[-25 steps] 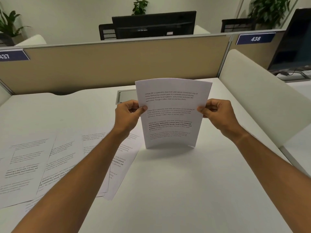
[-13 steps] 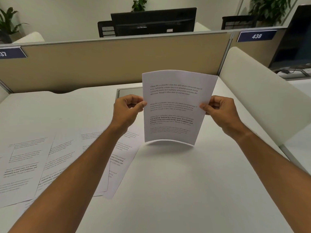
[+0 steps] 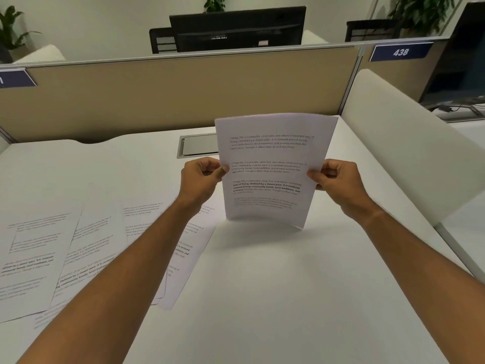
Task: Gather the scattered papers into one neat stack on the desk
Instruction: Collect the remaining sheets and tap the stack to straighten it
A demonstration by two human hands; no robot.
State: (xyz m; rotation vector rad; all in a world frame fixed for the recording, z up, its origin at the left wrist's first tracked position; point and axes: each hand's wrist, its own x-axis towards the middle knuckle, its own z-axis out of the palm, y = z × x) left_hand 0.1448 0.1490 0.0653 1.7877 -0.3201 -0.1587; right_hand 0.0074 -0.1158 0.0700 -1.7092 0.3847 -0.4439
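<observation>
A bundle of printed paper sheets (image 3: 270, 169) stands upright above the white desk (image 3: 275, 298), its lower edge just over or on the desktop and curling slightly. My left hand (image 3: 200, 179) pinches the bundle's left edge and my right hand (image 3: 338, 182) pinches its right edge. Several more printed sheets (image 3: 78, 248) lie flat and overlapping on the desk's left half, partly hidden under my left forearm.
A grey cable hatch (image 3: 196, 144) is set into the desk behind the bundle. A beige partition (image 3: 170, 93) closes the far edge, a white side panel (image 3: 409, 143) the right edge. Monitors and plants stand beyond.
The held bundle has shifted a little to the right and tilted slightly, its lower edge rising and coming back down over the desk. Both hands keep their grip. The flat sheets have not moved.
</observation>
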